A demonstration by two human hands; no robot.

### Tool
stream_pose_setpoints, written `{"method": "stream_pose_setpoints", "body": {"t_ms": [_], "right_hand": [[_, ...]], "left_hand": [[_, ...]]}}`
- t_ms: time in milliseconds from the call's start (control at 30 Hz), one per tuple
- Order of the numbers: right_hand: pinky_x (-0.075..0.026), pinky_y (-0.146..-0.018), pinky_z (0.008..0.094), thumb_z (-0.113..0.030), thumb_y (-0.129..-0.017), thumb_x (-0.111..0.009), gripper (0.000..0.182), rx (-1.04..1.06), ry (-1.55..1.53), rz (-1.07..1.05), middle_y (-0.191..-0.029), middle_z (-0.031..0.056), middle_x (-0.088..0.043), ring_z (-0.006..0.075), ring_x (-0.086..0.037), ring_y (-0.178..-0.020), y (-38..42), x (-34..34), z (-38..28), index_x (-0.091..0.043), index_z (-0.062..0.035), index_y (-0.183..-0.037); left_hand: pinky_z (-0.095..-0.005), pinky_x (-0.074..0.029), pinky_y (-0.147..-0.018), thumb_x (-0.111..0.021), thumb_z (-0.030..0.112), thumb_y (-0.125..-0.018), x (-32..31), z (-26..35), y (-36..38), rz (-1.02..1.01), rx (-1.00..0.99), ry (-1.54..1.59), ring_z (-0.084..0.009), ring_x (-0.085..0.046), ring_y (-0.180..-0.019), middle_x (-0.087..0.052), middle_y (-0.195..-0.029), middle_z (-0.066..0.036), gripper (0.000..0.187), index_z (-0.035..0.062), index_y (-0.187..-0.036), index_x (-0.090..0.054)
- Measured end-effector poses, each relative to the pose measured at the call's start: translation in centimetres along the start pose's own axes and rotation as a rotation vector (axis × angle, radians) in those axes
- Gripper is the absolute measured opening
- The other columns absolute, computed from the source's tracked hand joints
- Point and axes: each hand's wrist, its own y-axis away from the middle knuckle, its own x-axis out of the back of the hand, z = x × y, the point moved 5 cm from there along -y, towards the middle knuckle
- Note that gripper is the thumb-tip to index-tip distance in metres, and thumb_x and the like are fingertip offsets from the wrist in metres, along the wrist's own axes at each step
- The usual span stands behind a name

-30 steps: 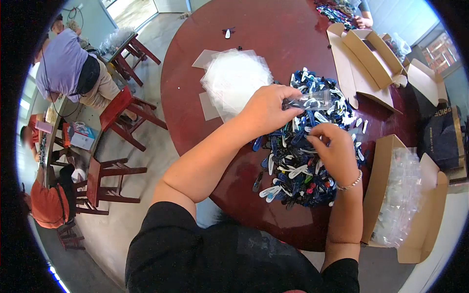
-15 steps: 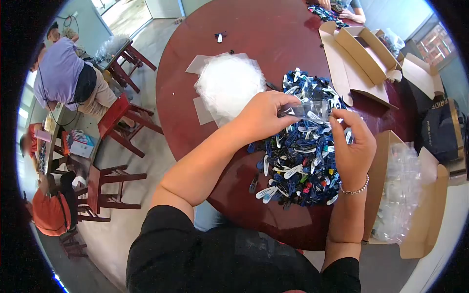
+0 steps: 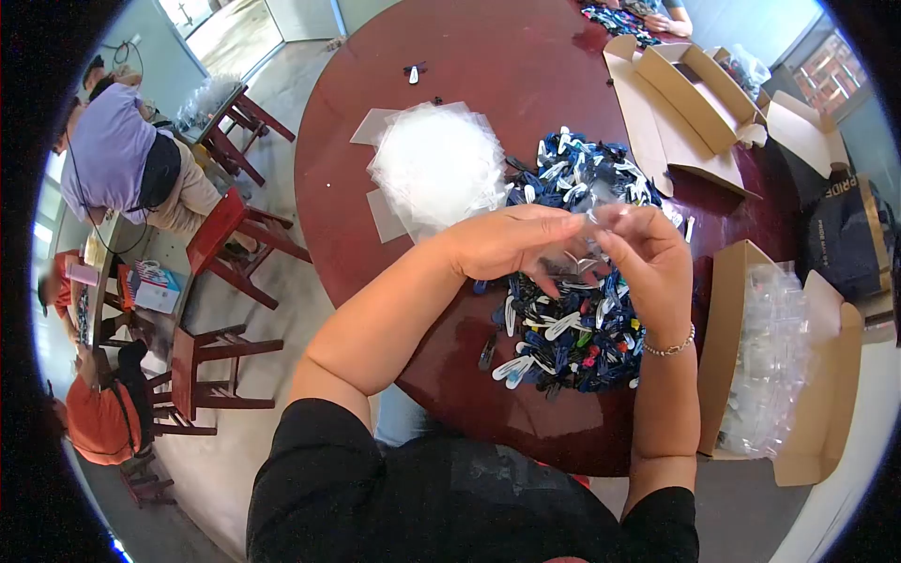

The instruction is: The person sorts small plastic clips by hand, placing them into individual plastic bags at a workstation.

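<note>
Both hands are on one small clear plastic bag [image 3: 567, 263], up off the tabletop [image 3: 343, 202] and right over the big pile of hair clips [image 3: 563, 352]. The left hand [image 3: 497, 239] has its side of the bag between thumb and fingers, and the right hand [image 3: 657, 267] pinches the plastic at the other side, fingertips nearly meeting. So both grips are closed on the bag, lightly I'd say. Makes sense with stuff that flimsy, since one hand alone would probably let it fold over. Can't really tell what's inside, because the plastic is see-through and the clips underneath show through it.

The layout looks pretty handy tbh. The clips sit heaped right below the hands, so I'd guess that's for short reaches. The spread stack of flat plastic bags [image 3: 436, 164] is just past the left forearm, kept to one side of the heap, which probably stops the two getting mixed up. Over on the right there's an open cardboard box [image 3: 726, 342] with a bunch of clear packets [image 3: 765, 366] in it, and its walls likely keep those slippery things from sliding around. Another person's hand [image 3: 672, 23] is way off at the far edge, well apart from these two.
</note>
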Motion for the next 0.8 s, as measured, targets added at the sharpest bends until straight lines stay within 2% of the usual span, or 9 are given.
{"method": "stream_pose_setpoints", "body": {"t_ms": [67, 167, 333, 400, 500, 533, 667, 733, 800], "right_hand": [[-0.048, -0.079, 0.0207, 0.001, -0.087, -0.068, 0.016, 0.041, -0.065, 0.064, -0.097, 0.0048, -0.065, 0.0081, -0.059, -0.087, -0.1, 0.5, -0.2, -0.053, -0.0054, -0.087], [-0.046, -0.075, 0.0186, 0.001, -0.087, -0.068, 0.02, 0.009, -0.023, 0.149, -0.09, 0.0019, -0.063, 0.0062, -0.057, -0.083, -0.1, 1.3, -0.2, -0.05, -0.0063, -0.083], [-0.045, -0.083, 0.0206, -0.002, -0.091, -0.063, 0.02, 0.15, -0.099, 0.326, -0.096, 0.0018, -0.061, 0.0083, -0.057, -0.09, -0.3, 1.3, -0.5, -0.056, -0.0012, -0.109], [-0.044, -0.088, 0.0224, -0.003, -0.091, -0.062, 0.022, 0.023, -0.171, 0.29, -0.102, 0.003, -0.061, 0.0095, -0.057, -0.095, -0.3, 0.7, -1.2, -0.056, -0.0002, -0.113], [-0.047, -0.076, 0.0208, -0.006, -0.092, -0.064, 0.011, -0.116, -0.118, 0.145, -0.09, 0.0013, -0.065, 0.0076, -0.058, -0.082, -0.2, 1.7, 1.2, -0.064, 0.0005, -0.101], [-0.046, -0.068, 0.0199, -0.007, -0.092, -0.065, 0.008, -0.045, -0.086, 0.212, -0.082, -0.0003, -0.064, 0.0065, -0.057, -0.074, -0.1, 1.5, 0.6, -0.065, 0.0002, -0.093], [-0.044, -0.066, 0.0189, -0.007, -0.091, -0.065, 0.008, -0.01, -0.017, 0.228, -0.084, -0.0004, -0.064, 0.0057, -0.056, -0.073, -0.1, 1.8, 0.6, -0.066, 0.0008, -0.092], [-0.043, -0.063, 0.0193, -0.007, -0.089, -0.068, 0.008, 0.061, 0.371, 0.23, -0.079, -0.0013, -0.064, 0.0035, -0.054, -0.07, 0.1, 1.4, -1.2, -0.067, 0.0005, -0.088], [-0.044, -0.06, 0.0208, -0.007, -0.088, -0.068, 0.008, 0.006, 0.244, 0.202, -0.075, 0.0004, -0.063, 0.0044, -0.054, -0.067, 0.4, 1.4, -2.0, -0.068, 0.0018, -0.087]], "left_hand": [[-0.0312, -0.056, -0.079, -0.059, 0.033, -0.094, 0.1, 0.3, -0.1, 0.05, -0.033, -0.163, -0.019, -0.061, -0.109, -0.06, -0.122, -0.013, 0.056, 0.0017, -0.138, -0.045], [-0.0269, -0.057, -0.076, -0.063, 0.015, -0.09, 0.7, 0.2, -0.4, 0.12, -0.054, -0.316, -0.0178, -0.062, -0.109, -0.062, -0.122, -0.012, 0.052, 0.0022, -0.137, -0.046], [-0.0287, -0.058, -0.079, -0.058, 0.011, -0.094, 0.9, -0.1, -0.9, 0.19, -0.052, -0.089, -0.0188, -0.062, -0.111, -0.062, -0.123, -0.012, 0.046, 0.0028, -0.138, -0.046], [-0.0308, -0.059, -0.08, -0.054, 0.018, -0.098, 0.7, 0.4, -0.9, 0.163, -0.139, 0.029, -0.0226, -0.062, -0.112, -0.062, -0.122, -0.014, 0.045, -0.0002, -0.138, -0.045], [-0.035, -0.06, -0.079, -0.045, 0.038, -0.101, 0.9, 0.3, -1.0, 0.099, -0.182, 0.237, -0.0332, -0.062, -0.11, -0.06, -0.121, -0.022, 0.058, -0.0073, -0.137, -0.041], [-0.035, -0.06, -0.079, -0.045, 0.038, -0.101, 1.2, 0.0, -1.2, 0.096, -0.185, 0.233, -0.0332, -0.062, -0.11, -0.06, -0.121, -0.022, 0.058, -0.0073, -0.137, -0.041], [-0.0354, -0.06, -0.075, -0.044, 0.036, -0.102, 1.1, -1.1, -1.5, 0.167, -0.034, 0.249, -0.0356, -0.065, -0.105, -0.059, -0.123, -0.023, 0.053, -0.0063, -0.134, -0.044], [-0.0355, -0.06, -0.075, -0.045, 0.034, -0.102, 1.2, -1.3, -1.6, 0.183, -0.017, 0.116, -0.0362, -0.065, -0.105, -0.06, -0.12, -0.023, 0.05, -0.0055, -0.133, -0.045], [-0.0353, -0.06, -0.075, -0.047, 0.034, -0.101, 1.2, -1.4, -1.6, 0.186, -0.047, 0.145, -0.0342, -0.065, -0.106, -0.062, -0.118, -0.023, 0.049, -0.0052, -0.131, -0.046]]}}
